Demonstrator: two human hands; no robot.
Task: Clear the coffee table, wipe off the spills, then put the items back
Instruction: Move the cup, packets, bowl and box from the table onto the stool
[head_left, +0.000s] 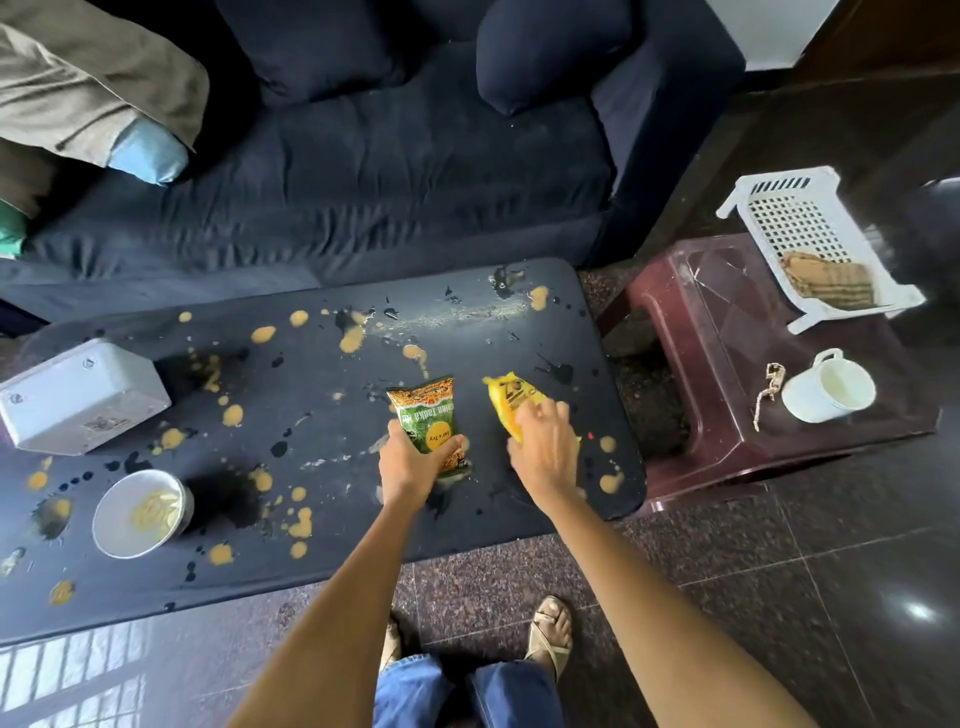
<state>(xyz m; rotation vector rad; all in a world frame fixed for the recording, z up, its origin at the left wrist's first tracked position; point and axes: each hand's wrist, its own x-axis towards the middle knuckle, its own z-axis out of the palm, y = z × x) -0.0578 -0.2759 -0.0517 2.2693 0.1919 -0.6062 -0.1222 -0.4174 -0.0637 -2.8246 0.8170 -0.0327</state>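
Matt dark coffee table (519, 322), glossy foil snack packets (426, 410), polished stone floor (779, 597)

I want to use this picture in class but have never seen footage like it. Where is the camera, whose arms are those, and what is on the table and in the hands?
There is no machine here. The single picture comes from a camera worn on a person's head, looking down at their own arms. The left hand grips a green snack packet; the right hand is on a yellow packet, though whether it grips it is unclear. Both packets lie on a dark coffee table spattered with tan and dark spills. Also on it are a white bowl and a white box. To the right, a maroon stool carries a white mug and a white basket holding a folded cloth.
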